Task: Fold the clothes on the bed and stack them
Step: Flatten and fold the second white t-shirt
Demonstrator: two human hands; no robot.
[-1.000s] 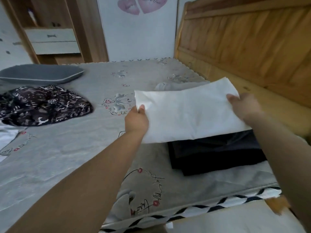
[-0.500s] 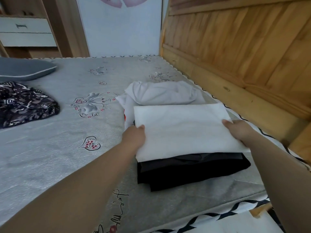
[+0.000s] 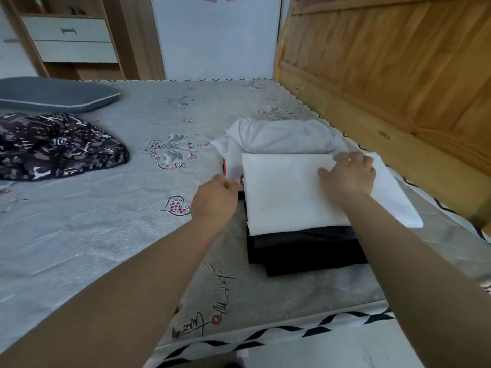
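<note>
- Right hand [image 3: 346,176] now lies flat on the folded white cloth [image 3: 287,192], with the fingers spread and pressing near its far edge; half a second ago this hand gripped the right edge of the cloth.
- Left hand [image 3: 215,199] has let go of the left edge and sits just beside it, the fingers loosely curled. I cannot tell if the fingertips touch the cloth or something under it.
- My judgement is that the white cloth has been put down on the stack, so this piece is done and only smoothing remains.
- Under the right hand, the white cloth is a neat rectangle with smooth surface. It rests on the folded dark garment [image 3: 305,251], whose near edge shows below it.
- Beyond the right hand lies a crumpled white garment [image 3: 281,136], not yet folded.
- Far to the left of the left hand, a dark patterned garment [image 3: 55,147] lies in a heap on the bed [image 3: 106,235].
</note>
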